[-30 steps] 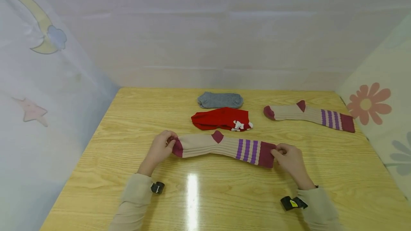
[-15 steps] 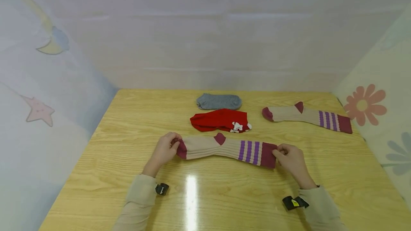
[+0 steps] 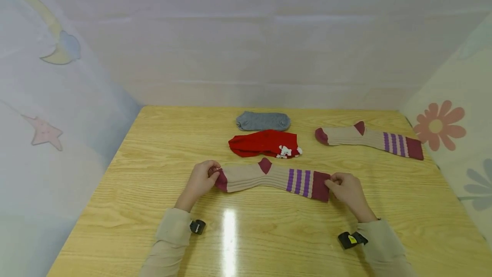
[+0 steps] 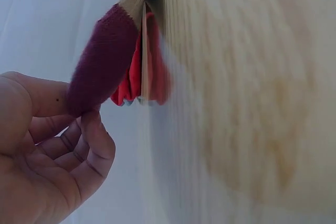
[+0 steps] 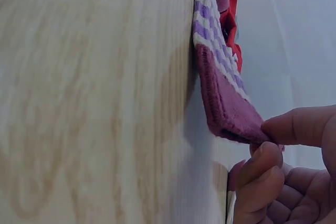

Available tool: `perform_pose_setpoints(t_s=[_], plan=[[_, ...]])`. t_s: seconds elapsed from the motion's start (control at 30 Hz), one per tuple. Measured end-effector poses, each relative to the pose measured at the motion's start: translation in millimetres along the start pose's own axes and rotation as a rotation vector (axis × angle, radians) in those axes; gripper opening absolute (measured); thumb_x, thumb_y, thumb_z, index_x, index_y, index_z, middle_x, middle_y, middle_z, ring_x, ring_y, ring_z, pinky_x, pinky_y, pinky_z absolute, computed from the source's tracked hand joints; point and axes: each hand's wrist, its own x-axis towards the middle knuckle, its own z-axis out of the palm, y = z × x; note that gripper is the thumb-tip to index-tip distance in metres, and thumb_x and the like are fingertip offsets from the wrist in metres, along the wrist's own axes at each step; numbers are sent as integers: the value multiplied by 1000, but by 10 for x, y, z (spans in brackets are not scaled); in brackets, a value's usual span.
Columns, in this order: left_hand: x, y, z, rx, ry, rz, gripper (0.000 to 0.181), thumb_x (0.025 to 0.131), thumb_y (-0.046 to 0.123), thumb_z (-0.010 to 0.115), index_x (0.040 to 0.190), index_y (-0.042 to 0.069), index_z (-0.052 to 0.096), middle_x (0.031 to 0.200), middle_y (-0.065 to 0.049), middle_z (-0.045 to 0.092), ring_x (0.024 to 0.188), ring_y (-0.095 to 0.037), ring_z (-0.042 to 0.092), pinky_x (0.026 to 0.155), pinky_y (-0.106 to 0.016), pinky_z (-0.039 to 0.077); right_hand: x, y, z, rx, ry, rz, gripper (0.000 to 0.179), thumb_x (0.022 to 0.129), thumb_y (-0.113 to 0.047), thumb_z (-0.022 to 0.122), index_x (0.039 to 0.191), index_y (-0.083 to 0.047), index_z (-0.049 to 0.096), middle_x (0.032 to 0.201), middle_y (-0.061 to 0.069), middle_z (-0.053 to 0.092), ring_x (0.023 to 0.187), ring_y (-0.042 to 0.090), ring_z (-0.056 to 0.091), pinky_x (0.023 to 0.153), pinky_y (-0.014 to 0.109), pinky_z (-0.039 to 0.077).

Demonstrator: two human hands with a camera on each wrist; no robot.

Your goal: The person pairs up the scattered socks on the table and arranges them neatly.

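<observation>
A beige ribbed sock with maroon toe, heel and cuff and purple stripes stretches lengthwise between both hands. My left hand pinches its maroon toe between thumb and fingers; the left wrist view shows this toe lifted off the wood. At the other end, my right hand pinches the corner of the maroon cuff, and in the right wrist view the cuff tilts up toward the fingertips. A matching striped sock lies flat at the back right.
Just behind the held sock lies a red sock with a white animal figure. Farther back is a grey ankle sock. The wooden table meets a pale backdrop along its rear and sides.
My left hand has shifted a little to the right with the sock's toe, so the sock spans a shorter distance. My right hand keeps its hold on the cuff, nearly still.
</observation>
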Motion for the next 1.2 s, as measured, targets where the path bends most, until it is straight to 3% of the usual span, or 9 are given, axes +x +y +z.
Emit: perform_pose_setpoints(t_s=[0.2, 0.47, 0.9, 1.2], plan=[[-7, 0, -26, 21, -5, -15, 12, 79, -4, 63, 91, -4, 63, 71, -4, 55, 61, -13, 48, 56, -27, 43, 0, 13, -10, -96, 21, -38, 19, 84, -14, 61, 80, 4, 64, 59, 1, 55, 52, 13, 46, 50, 28, 37], [33, 78, 2, -23, 7, 38, 12, 79, -3, 63, 91, -5, 63, 70, -3, 55, 61, -13, 49, 56, -27, 43, 3, 50, -74, -82, 60, -58, 19, 85, -14, 60, 82, 4, 65, 57, 2, 55, 48, 14, 46, 46, 28, 36], [294, 450, 320, -184, -19, 119, 10, 83, 0, 58, 89, -5, 63, 70, -3, 55, 62, -13, 50, 57, -24, 43, 65, 221, -237, -64, 69, -53, 25, 88, -17, 56, 89, 7, 64, 54, 6, 56, 45, 18, 51, 43, 28, 37], [467, 788, 560, -260, -31, 123, 8, 84, 4, 59, 86, -2, 64, 72, -4, 57, 63, -13, 50, 60, -22, 44, 132, 284, -472, -87, 73, -34, 35, 91, -23, 53, 94, 10, 61, 56, 7, 58, 48, 21, 54, 42, 28, 39]])
